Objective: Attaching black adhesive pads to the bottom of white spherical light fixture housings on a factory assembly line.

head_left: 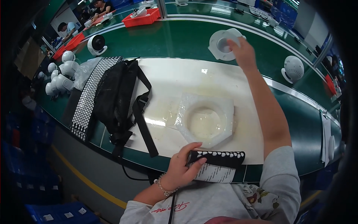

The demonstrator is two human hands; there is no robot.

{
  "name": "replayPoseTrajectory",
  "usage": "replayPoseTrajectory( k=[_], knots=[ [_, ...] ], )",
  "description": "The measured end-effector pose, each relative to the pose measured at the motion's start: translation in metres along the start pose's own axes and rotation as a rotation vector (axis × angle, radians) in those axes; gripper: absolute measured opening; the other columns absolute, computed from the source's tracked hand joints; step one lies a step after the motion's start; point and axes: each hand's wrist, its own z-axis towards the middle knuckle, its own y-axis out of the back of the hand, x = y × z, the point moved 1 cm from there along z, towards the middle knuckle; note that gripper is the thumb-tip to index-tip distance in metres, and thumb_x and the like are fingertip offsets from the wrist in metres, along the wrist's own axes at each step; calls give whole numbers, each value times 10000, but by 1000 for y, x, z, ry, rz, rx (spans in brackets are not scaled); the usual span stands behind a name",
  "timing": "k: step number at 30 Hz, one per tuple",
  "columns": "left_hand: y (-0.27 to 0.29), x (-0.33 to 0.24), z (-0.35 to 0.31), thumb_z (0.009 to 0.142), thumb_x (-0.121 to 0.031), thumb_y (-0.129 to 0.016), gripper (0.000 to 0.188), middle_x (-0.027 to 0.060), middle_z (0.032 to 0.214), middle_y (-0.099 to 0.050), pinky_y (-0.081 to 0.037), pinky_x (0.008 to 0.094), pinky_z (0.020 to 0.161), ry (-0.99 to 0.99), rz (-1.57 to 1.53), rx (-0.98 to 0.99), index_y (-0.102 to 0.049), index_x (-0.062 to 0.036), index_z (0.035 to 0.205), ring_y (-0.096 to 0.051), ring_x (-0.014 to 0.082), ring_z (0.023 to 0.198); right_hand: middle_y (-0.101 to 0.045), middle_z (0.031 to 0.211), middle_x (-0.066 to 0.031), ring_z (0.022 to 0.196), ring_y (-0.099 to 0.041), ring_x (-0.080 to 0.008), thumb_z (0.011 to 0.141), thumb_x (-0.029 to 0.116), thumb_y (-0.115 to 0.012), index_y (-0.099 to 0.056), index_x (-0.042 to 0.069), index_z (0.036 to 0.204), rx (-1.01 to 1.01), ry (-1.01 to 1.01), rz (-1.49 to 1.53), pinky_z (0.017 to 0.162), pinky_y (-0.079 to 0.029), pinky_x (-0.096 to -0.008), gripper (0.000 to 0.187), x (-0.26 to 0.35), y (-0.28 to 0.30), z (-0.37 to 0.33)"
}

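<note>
My left hand (182, 167) pinches the left end of a folded black strip with white spots (223, 158) close to my body. Beneath this strip hangs a white printed sheet (216, 173). At the far side, my right hand (243, 52) reaches onto the green belt, with its fingers on the right part of a round white plastic housing (220, 44). Its fingertips reach in toward the housing's grey centre. Between the hands a white foam ring (179, 116), wrapped in clear film, lies on a white mat (167, 74).
A black bag (115, 97) with straps and a perforated edge lies on the left. Several white devices (61, 80) stand beyond it. White fan-like units (293, 69) and red bins (141, 18) stand along the green belt (164, 41). Two people work far left.
</note>
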Motion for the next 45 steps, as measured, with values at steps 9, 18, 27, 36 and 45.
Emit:
replayPoseTrajectory(
  k=[9,18,27,36,45],
  knots=[
    [1,7,-5,742,-27,-626,409,94,830,-549,-428,221,618,-290,120,-1,-424,10,1096,-541,118,694,-567,714,-41,672,-537,-91,879,204,-442,-444,21,995,471,-459,1007,625,-422,-195,217,98,56,-130],
    [-2,9,-11,748,0,-622,344,74,905,-514,-430,193,626,-305,66,-202,-432,4,1035,-513,85,713,-540,811,-52,730,-524,-104,841,312,-509,-425,42,1025,659,-412,730,670,-419,-221,338,79,76,-167],
    [-6,-12,-11,715,29,-645,385,66,921,-496,-423,196,680,-114,-192,-262,-412,-9,1020,-507,79,784,-471,967,-56,812,-498,-131,671,40,-699,-415,65,1054,679,220,341,725,-403,-246,477,90,91,-212],
    [2,-7,-6,652,12,-715,262,100,661,-576,-431,237,537,-245,-141,-188,-496,11,796,-548,146,598,-471,878,-43,766,-471,-80,807,41,-557,-329,44,1120,663,-75,694,713,-380,-207,387,85,89,-216],
    [5,-2,-5,643,38,-707,291,103,661,-572,-436,251,535,-344,17,-209,-485,-4,826,-554,171,588,-535,966,-94,892,-490,-84,837,51,-508,-374,30,1065,845,-524,1030,764,-396,-234,266,77,91,-206]
  ],
)
